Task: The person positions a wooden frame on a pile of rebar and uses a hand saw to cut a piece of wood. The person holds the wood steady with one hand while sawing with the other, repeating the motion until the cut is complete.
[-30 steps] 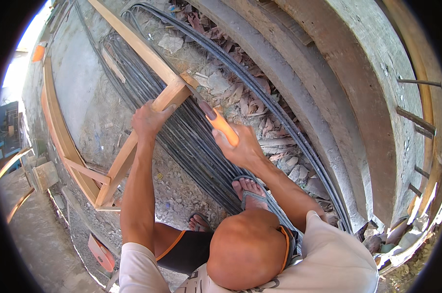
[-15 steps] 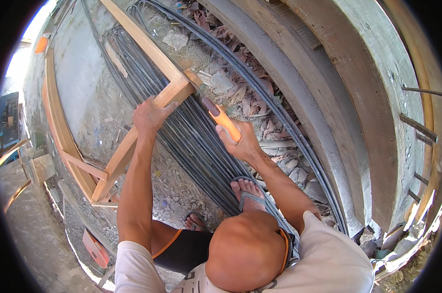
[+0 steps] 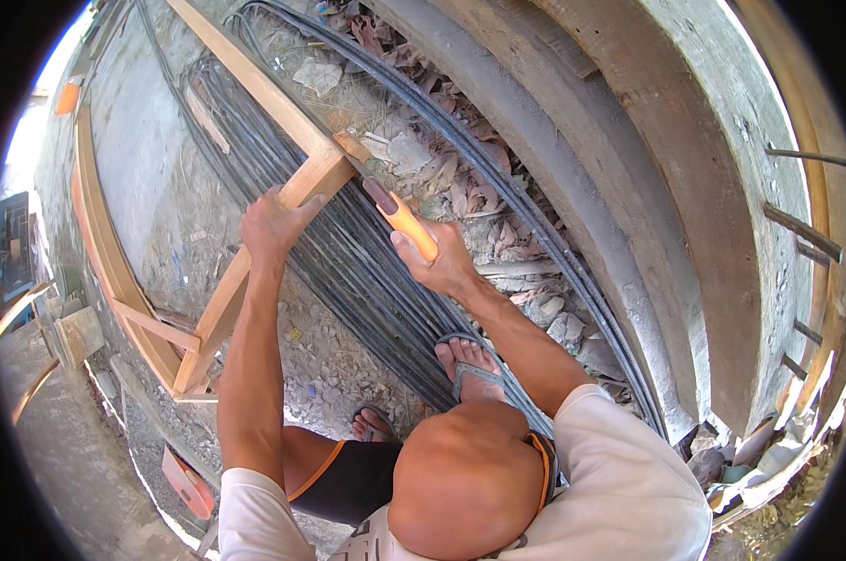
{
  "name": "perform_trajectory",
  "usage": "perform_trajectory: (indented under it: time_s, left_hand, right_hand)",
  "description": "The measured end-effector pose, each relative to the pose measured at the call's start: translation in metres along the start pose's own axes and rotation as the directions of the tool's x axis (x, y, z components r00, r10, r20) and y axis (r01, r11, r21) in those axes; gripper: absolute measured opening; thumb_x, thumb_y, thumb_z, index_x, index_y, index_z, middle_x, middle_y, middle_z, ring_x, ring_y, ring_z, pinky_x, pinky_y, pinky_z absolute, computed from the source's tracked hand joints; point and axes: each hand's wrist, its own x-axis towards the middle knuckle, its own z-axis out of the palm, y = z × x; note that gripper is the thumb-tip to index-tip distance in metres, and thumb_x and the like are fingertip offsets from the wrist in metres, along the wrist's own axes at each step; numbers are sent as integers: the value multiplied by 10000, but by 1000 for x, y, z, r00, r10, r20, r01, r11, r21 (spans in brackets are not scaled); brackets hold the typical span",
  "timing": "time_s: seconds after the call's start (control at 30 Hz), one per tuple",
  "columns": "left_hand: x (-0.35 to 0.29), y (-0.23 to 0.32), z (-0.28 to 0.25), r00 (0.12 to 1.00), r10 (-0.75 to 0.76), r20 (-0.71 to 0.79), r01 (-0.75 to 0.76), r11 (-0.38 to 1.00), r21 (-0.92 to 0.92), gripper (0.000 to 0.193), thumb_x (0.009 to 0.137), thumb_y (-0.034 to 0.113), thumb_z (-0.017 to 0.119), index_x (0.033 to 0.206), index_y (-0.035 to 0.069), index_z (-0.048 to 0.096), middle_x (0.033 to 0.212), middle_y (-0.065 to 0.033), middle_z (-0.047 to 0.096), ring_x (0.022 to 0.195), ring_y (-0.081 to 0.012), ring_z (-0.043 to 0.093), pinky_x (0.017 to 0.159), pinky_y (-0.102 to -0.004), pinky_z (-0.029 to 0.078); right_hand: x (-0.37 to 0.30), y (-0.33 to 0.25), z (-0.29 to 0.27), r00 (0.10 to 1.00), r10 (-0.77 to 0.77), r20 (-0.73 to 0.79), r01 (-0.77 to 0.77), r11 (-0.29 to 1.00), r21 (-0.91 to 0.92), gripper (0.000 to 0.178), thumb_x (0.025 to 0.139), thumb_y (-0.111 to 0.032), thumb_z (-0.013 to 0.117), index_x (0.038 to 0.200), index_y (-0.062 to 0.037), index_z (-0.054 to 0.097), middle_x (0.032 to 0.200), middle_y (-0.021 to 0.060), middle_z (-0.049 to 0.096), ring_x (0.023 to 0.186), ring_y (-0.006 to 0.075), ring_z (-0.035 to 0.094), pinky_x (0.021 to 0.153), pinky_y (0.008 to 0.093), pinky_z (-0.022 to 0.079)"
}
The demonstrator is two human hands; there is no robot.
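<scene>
A wooden frame [image 3: 231, 61] of light brown lumber lies to the left and ahead, its near corner raised over a bundle of dark steel bars. My left hand [image 3: 275, 224] grips the frame's crosspiece just below that corner, thumb on the near face. My right hand [image 3: 439, 257] is closed around the orange handle of a handsaw [image 3: 406, 227] with a dark section at the front. Its narrow blade runs up to the corner, where a short wood end [image 3: 351, 146] sticks out. Most of the blade is hidden or too thin to make out.
Steel bars [image 3: 367, 290] run under the frame and by my sandalled feet. Thick concrete beams [image 3: 573, 159] curve along the right, with rods [image 3: 802, 232] jutting out. Dry leaves and rubble [image 3: 460, 178] lie between. A red, flat tool [image 3: 189, 481] is at lower left.
My right hand and the saw have shifted slightly up and left in the picture. The frame and my left hand appear shifted left too, along with the whole view.
</scene>
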Motion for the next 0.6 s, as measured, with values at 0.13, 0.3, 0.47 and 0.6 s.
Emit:
perform_trajectory:
  time_s: [0.13, 0.3, 0.47, 0.6]
  left_hand:
    - [-1, -14, 0, 999, -13, -38, 16, 998, 58, 816, 676, 743, 836, 1112, 53, 816, 918, -227, 794, 916, -403, 779, 840, -511, 597]
    - [-3, -15, -1, 999, -21, -33, 22, 999, 38, 811, 681, 740, 834, 1110, 52, 816, 910, -230, 791, 908, -405, 779, 834, -507, 598]
    - [-2, 6, 0, 1000, 17, -17, -16, 999, 45, 811, 693, 736, 827, 1123, 49, 813, 902, -222, 792, 894, -400, 780, 815, -499, 601]
    - [-1, -4, -5, 1000, -5, 13, 5, 1000, -10, 819, 700, 734, 821, 1149, 49, 811, 905, -218, 793, 892, -400, 780, 813, -500, 597]
  right_hand:
    - [-87, 17, -36, 997, -8, 79, 20, 989, -149, 238, 948, -218, 737, 1049, -2, 733, 818, 229, 709, 689, 430, 710, 613, 465, 569]
    - [-181, 34, -88, 985, -79, 154, 102, 984, -147, 375, 922, -114, 669, 1277, -10, 728, 1152, 218, 779, 941, 404, 784, 797, 429, 657]
    - [-19, 34, -1, 998, -63, 7, 63, 997, -45, 166, 935, -167, 732, 979, -8, 716, 808, 240, 692, 694, 441, 698, 606, 447, 546]
    - [-35, 13, -7, 1000, -2, 10, 2, 1000, -15, 200, 972, -195, 709, 1013, 1, 719, 674, 179, 585, 547, 293, 550, 563, 400, 483]
